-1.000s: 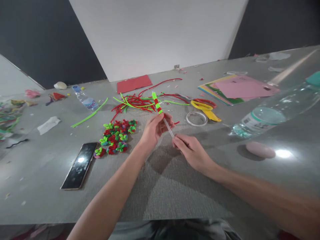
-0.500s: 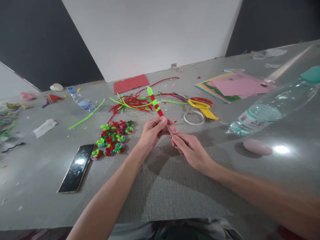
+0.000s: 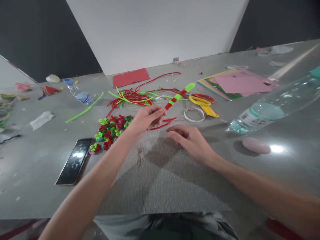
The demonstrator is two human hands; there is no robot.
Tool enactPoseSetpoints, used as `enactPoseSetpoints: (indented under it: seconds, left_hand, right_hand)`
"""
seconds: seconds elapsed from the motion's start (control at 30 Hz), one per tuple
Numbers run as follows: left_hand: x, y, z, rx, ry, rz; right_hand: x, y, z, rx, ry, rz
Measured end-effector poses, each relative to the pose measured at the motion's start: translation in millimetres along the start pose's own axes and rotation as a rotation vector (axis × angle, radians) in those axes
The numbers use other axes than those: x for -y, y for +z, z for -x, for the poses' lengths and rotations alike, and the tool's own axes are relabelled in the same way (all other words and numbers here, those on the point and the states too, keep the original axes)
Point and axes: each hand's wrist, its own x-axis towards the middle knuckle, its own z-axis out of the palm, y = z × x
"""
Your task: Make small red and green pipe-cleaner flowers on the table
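My left hand (image 3: 151, 119) is closed around the lower part of a stick wrapped in red and bright green pipe cleaner (image 3: 177, 97). The wrapped part points up and to the right, its tip green. The lower end of the stick is hidden in my fingers. To its right, my right hand (image 3: 188, 141) is low over the table with loosely curled fingers, and nothing shows between thumb and forefinger. Short red pipe cleaner pieces (image 3: 163, 124) lie between the two hands. Beyond them is a tangled pile of red and green pipe cleaners (image 3: 132, 99).
Pipe cleaner flowers (image 3: 108, 131) and a phone (image 3: 74, 162) lie left. A tape roll (image 3: 194, 114), yellow-and-red-handled scissors (image 3: 207, 108), coloured paper (image 3: 242, 81), a large bottle (image 3: 267, 110) and a pink oval object (image 3: 256, 146) lie right. A small bottle (image 3: 81, 93) and red sheet (image 3: 131, 77) are further back.
My right hand has let go of the stick's lower end. My left hand has turned the stick from leaning left to leaning right. The red pieces between the hands now show more fully.
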Motion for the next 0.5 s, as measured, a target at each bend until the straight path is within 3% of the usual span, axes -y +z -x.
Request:
enactPoseSetpoints:
  seconds: [0.07,0.17,0.23,0.4,0.5]
  left_hand:
    - [-11,-10,6,-0.014,0.007,-0.198]
    - [-27,-20,28,-0.004,0.066,-0.682]
    - [-33,-22,47,-0.03,0.094,-0.916]
    - [-22,-25,79,-0.032,0.19,-1.067]
    - [-11,-29,88,-0.096,0.281,-1.056]
  right_hand:
    - [-3,-7,-4,-0.091,0.028,-0.068]
    - [-6,-19,-9,-0.289,0.087,-0.272]
    - [-7,-26,-12,-0.342,0.104,-0.342]
    - [-3,-31,-13,-0.128,0.027,-0.164]
    - [-2,-26,-12,-0.143,-0.012,-0.124]
